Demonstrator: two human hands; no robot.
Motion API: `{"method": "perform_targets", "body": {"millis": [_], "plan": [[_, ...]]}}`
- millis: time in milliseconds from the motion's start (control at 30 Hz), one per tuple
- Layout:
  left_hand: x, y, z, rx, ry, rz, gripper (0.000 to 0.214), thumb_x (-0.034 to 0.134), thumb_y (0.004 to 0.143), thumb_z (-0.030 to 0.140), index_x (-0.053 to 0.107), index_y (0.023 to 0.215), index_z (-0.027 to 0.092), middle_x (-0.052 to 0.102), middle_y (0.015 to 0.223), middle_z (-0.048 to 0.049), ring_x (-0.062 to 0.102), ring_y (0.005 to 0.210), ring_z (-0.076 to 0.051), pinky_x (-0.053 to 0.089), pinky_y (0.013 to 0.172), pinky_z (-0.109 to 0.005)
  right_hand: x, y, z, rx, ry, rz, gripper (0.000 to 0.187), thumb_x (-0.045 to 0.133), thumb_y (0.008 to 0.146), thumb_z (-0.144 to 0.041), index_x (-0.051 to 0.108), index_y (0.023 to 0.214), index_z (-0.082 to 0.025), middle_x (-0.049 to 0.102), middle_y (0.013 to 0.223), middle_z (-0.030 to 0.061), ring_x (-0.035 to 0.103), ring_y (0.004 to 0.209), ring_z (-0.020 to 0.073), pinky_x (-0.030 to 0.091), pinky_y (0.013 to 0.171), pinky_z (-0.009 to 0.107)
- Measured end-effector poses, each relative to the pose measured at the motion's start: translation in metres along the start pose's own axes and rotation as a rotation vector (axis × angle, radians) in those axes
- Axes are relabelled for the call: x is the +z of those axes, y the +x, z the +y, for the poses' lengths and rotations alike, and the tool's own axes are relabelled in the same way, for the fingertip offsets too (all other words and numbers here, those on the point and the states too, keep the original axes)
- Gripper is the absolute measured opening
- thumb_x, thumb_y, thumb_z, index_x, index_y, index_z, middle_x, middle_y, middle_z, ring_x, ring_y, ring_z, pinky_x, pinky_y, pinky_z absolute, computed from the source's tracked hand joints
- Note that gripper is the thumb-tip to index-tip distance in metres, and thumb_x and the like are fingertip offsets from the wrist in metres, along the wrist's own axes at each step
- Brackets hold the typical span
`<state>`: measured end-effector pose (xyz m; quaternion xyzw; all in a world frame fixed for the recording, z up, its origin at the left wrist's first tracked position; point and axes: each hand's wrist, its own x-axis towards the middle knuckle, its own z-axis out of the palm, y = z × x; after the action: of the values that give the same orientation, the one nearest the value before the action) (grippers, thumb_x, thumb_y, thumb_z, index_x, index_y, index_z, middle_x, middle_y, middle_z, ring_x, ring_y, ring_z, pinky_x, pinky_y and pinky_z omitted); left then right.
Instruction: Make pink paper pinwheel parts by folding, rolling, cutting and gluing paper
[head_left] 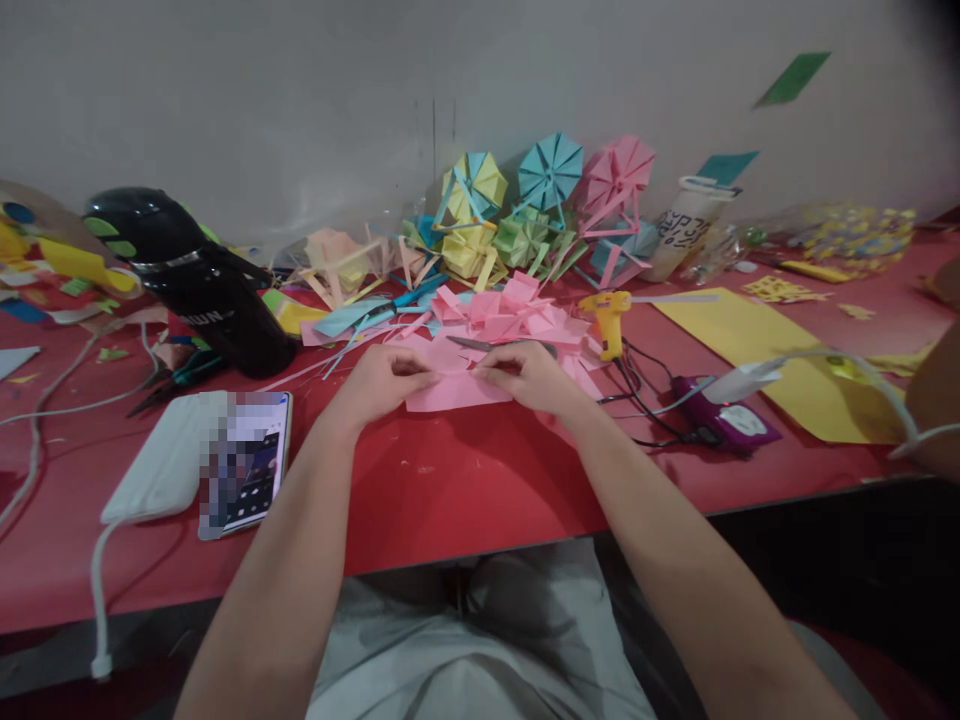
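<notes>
My left hand [382, 380] and my right hand [529, 375] rest on the red table [450, 480], both with fingers pinched on a pink sheet of paper [450, 385] that lies flat between them. The fingertips of the two hands point toward each other along the sheet's upper edge. Just behind the sheet lies a pair of scissors [480, 345], and behind that a heap of folded pink paper pieces [510, 310].
A yellow glue gun [607, 320] stands right of the pink heap, its cords running to a purple device [724, 420]. Folded paper pinwheels [547, 175] lean against the wall. A phone [247, 460], white power bank [161, 460] and black helmet-like object [195, 275] sit left. A yellow sheet [772, 350] lies right.
</notes>
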<state>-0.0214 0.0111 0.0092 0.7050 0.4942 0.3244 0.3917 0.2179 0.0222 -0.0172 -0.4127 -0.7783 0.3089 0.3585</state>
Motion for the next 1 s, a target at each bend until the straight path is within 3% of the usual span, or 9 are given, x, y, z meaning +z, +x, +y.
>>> {"method": "perform_targets", "body": {"millis": [600,1000], "plan": [[-0.007,-0.002,0.001,-0.06,0.021,0.055,0.02,0.08,0.069,0.035,0.078,0.076,0.017,0.078,0.08,-0.0056,0.071,0.081,-0.023,0.055,0.078,-0.033,-0.003,0.0,0.001,0.01,-0.008,-0.002,0.016,0.065,0.083,-0.028,0.077,0.083,-0.017,0.078,0.089,0.0089,0.071,0.084,0.0211,0.053,0.079,0.032],[-0.014,-0.001,-0.012,-0.092,-0.005,-0.001,0.024,0.075,0.071,0.036,0.08,0.086,0.017,0.078,0.093,-0.0079,0.07,0.089,-0.025,0.053,0.089,-0.04,-0.003,0.001,0.009,0.008,-0.017,-0.036,0.017,0.064,0.082,-0.029,0.077,0.083,-0.017,0.077,0.086,0.0081,0.069,0.08,0.0199,0.053,0.076,0.032]]}}
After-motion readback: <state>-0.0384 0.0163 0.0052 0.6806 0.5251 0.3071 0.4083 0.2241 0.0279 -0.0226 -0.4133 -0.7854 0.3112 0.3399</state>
